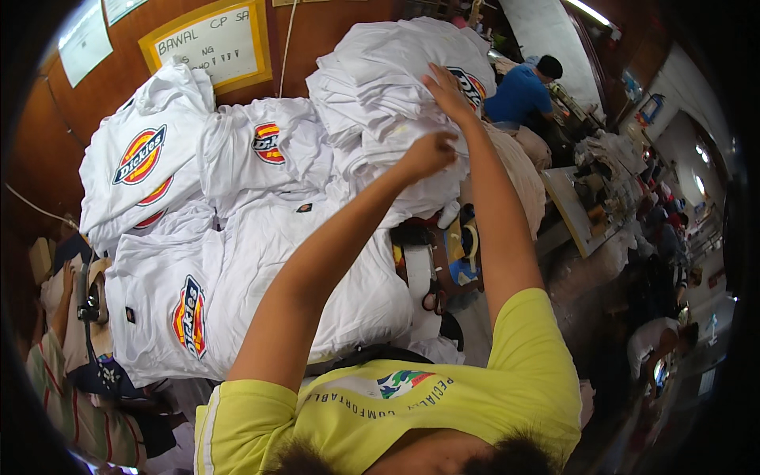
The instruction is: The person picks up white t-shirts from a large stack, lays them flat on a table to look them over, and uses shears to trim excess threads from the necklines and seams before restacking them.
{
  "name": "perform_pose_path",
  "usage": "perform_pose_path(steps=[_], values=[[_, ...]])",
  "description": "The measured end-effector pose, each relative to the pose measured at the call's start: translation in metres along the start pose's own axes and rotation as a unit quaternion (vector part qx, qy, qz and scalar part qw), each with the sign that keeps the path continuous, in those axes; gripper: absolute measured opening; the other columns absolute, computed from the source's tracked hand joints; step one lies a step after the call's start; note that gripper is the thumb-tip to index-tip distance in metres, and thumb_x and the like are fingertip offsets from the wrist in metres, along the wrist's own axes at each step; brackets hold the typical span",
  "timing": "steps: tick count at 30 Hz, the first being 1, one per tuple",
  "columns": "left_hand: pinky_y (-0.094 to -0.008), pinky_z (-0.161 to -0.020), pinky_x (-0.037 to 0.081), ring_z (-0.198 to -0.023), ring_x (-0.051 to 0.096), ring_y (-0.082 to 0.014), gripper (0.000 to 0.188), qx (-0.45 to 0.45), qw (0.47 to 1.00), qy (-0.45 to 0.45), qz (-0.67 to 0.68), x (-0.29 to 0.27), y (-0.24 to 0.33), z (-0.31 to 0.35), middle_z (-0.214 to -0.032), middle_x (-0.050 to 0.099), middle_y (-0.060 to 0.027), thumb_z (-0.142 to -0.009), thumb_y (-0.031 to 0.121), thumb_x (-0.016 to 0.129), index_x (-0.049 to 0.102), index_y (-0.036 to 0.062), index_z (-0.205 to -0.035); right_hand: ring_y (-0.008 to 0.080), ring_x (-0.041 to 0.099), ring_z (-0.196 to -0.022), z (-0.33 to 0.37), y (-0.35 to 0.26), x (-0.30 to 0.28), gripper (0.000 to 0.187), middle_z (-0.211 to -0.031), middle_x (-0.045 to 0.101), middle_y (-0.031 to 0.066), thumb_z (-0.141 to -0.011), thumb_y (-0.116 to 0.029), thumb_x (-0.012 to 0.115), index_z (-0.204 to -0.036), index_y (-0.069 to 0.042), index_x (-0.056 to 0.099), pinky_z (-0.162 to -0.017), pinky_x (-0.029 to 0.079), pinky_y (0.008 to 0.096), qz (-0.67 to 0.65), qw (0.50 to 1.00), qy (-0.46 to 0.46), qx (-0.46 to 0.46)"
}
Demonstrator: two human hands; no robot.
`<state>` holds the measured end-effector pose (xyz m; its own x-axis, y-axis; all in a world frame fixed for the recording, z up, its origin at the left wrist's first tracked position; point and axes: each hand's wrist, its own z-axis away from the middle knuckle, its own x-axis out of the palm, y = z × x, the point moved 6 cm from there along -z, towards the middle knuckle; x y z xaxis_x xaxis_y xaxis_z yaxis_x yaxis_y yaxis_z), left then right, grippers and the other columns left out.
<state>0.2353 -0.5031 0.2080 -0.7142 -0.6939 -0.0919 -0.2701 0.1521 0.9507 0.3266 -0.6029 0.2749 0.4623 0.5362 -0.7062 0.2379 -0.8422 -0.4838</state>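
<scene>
A tall stack of folded white T-shirts stands at the back, a coloured logo showing on its right side. My right hand lies on the right side of this stack beside the logo, fingers stretched out. Lower and in front of it, my left hand is closed with curled fingers against the stack's front. Whatever it may grip is hidden. Below my left forearm a white T-shirt with a small dark label is spread over the pile.
More folded logo shirts are heaped at the left and a smaller pile sits mid-back. Scissors and tape rolls lie right of the shirts. A person in blue works behind; another person's striped garment shows at left.
</scene>
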Motion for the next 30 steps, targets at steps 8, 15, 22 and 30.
perform_pose_path(steps=[8, 15, 22, 30], values=[[-0.0275, -0.082, 0.046, -0.095, 0.057, -0.0138, 0.030, -0.005, 0.999, -0.037, -0.009, -0.006, -0.007, 0.147, -0.100, 0.061, -0.0084, -0.087, 0.006, 0.054, 0.053, 0.0034, -0.117, 0.0347, 0.039, -0.121, 0.032, 0.003, -0.019, 0.041, -0.128, 0.046, 0.0193, -0.088, -0.033, 0.051, -0.120, -0.008, 0.052, -0.100, 0.031, 0.0393, 0.022, 0.984, 0.128, -0.122], [-0.0358, -0.085, 0.041, -0.102, 0.052, -0.0292, 0.025, -0.080, 0.820, 0.363, -0.435, -0.120, -0.030, 0.428, -0.105, 0.056, -0.0131, -0.078, 0.005, 0.059, 0.059, 0.0037, -0.103, 0.0308, 0.054, -0.093, 0.267, -0.082, 0.027, 0.021, -0.097, 0.058, 0.0124, -0.081, -0.010, 0.058, -0.101, -0.005, 0.059, -0.080, 0.042, 0.0367, -0.012, 0.989, 0.022, -0.149], [-0.0400, -0.088, 0.037, -0.101, 0.048, -0.0324, 0.036, -0.253, 0.718, 0.405, -0.507, -0.135, -0.033, 0.583, -0.108, 0.051, -0.0181, -0.085, 0.017, 0.056, 0.049, 0.0000, -0.116, 0.0228, 0.054, -0.073, 0.425, -0.023, 0.097, 0.033, -0.081, 0.054, 0.0090, -0.078, -0.021, 0.067, -0.105, -0.006, 0.054, -0.068, 0.044, 0.0338, -0.063, 0.964, -0.166, 0.196], [-0.0422, -0.080, 0.041, -0.091, 0.049, -0.0327, 0.038, -0.331, 0.592, 0.371, -0.634, -0.188, -0.051, 0.552, -0.100, 0.052, -0.0165, -0.084, 0.024, 0.058, 0.051, 0.0096, -0.119, 0.0035, 0.036, -0.048, 0.436, -0.007, 0.105, 0.042, -0.057, 0.045, -0.0064, -0.075, -0.022, 0.073, -0.104, -0.001, 0.052, -0.044, 0.027, 0.0190, -0.242, 0.820, -0.204, 0.477]])
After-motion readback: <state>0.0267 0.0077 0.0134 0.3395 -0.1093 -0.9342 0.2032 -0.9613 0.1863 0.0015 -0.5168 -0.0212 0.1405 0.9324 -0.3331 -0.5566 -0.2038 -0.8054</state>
